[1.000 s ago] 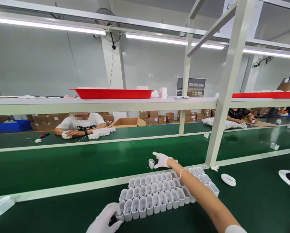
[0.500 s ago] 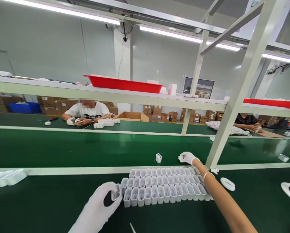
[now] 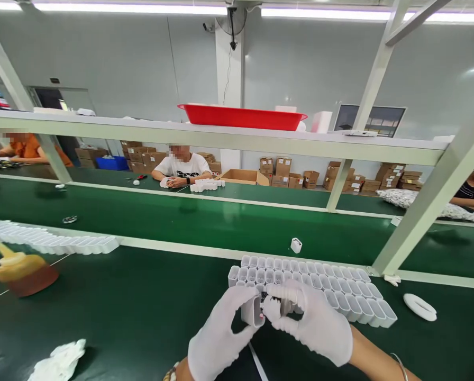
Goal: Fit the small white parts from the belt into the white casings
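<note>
My left hand [image 3: 217, 336], in a white glove, grips a white open-topped plastic housing [image 3: 251, 312] tilted toward the right. Close against its opening, my gloved right hand [image 3: 318, 323] pinches a small part with a dark piece [image 3: 263, 297] on it; most of that part is hidden by the fingers. Whether it has entered the housing, I cannot tell. Just behind both hands stand rows of similar white housings [image 3: 352, 307], open side up. Beyond them, a single white housing [image 3: 296, 245] with something dark at its top lies on the green belt.
A white oval ring [image 3: 419, 307] lies to the right, near a slanted frame post [image 3: 415, 206]. At left are more white housings [image 3: 62, 242], a yellow-topped brown object [image 3: 25, 272] and a crumpled white cloth [image 3: 58, 362]. A co-worker [image 3: 183, 166] sits across the belt.
My right hand has come back from the belt to meet the left, now with a small part in its fingers. The left still holds a housing. My view has swung left.
</note>
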`<action>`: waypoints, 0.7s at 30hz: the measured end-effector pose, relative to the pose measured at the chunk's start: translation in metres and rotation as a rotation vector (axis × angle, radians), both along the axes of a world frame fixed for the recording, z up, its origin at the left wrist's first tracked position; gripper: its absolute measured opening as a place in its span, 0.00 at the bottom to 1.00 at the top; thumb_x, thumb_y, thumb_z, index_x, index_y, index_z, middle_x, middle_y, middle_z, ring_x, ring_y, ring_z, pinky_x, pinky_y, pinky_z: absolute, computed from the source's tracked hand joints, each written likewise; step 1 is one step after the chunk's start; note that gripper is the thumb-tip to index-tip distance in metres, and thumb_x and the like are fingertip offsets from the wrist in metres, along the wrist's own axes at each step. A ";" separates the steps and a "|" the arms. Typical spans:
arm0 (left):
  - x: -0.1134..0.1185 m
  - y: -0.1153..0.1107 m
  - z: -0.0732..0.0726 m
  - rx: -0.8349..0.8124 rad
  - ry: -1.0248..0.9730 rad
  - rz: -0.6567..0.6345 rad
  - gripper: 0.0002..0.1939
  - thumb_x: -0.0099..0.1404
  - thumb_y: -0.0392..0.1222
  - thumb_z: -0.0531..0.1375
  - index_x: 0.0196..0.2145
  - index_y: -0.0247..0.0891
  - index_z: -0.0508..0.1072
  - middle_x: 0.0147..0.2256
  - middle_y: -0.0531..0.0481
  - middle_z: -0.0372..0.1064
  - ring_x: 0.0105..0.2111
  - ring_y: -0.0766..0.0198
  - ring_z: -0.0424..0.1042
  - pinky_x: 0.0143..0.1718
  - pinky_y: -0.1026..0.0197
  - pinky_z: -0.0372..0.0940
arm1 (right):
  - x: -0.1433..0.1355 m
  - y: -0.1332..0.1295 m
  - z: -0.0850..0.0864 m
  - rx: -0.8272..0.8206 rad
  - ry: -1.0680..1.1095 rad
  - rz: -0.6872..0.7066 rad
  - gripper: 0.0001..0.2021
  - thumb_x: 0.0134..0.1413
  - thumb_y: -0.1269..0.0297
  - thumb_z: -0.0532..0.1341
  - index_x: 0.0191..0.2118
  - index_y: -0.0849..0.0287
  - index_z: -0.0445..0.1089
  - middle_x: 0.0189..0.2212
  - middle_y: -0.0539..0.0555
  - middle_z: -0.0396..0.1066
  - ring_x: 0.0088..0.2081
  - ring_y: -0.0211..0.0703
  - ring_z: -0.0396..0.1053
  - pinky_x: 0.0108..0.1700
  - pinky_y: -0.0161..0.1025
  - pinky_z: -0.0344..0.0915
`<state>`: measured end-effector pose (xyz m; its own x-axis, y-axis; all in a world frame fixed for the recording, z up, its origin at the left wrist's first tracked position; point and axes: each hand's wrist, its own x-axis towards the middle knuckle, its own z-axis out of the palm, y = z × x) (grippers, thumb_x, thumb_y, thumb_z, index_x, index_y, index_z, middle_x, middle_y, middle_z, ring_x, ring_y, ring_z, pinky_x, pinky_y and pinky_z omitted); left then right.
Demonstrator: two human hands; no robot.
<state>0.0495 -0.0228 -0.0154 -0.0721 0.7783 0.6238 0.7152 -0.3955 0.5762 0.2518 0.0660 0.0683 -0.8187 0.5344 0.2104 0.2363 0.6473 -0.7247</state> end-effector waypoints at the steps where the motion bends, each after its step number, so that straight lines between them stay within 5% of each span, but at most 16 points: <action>1: 0.000 0.000 0.000 0.014 0.007 -0.003 0.22 0.63 0.35 0.62 0.54 0.46 0.69 0.50 0.46 0.75 0.51 0.55 0.76 0.53 0.52 0.72 | 0.000 -0.003 -0.001 0.009 0.002 0.001 0.09 0.56 0.68 0.62 0.42 0.55 0.76 0.34 0.50 0.70 0.34 0.39 0.69 0.42 0.38 0.69; 21: 0.000 -0.001 0.006 0.136 0.111 -0.044 0.25 0.62 0.29 0.59 0.55 0.46 0.67 0.47 0.47 0.76 0.48 0.57 0.77 0.50 0.55 0.74 | 0.001 -0.011 0.018 0.056 -0.262 0.038 0.08 0.58 0.76 0.58 0.32 0.56 0.66 0.30 0.45 0.60 0.30 0.34 0.56 0.36 0.34 0.56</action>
<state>0.0492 -0.0235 -0.0096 0.0352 0.6870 0.7258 0.7517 -0.4968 0.4338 0.2523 0.0551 0.0866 -0.8684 0.4955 0.0171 0.3857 0.6969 -0.6046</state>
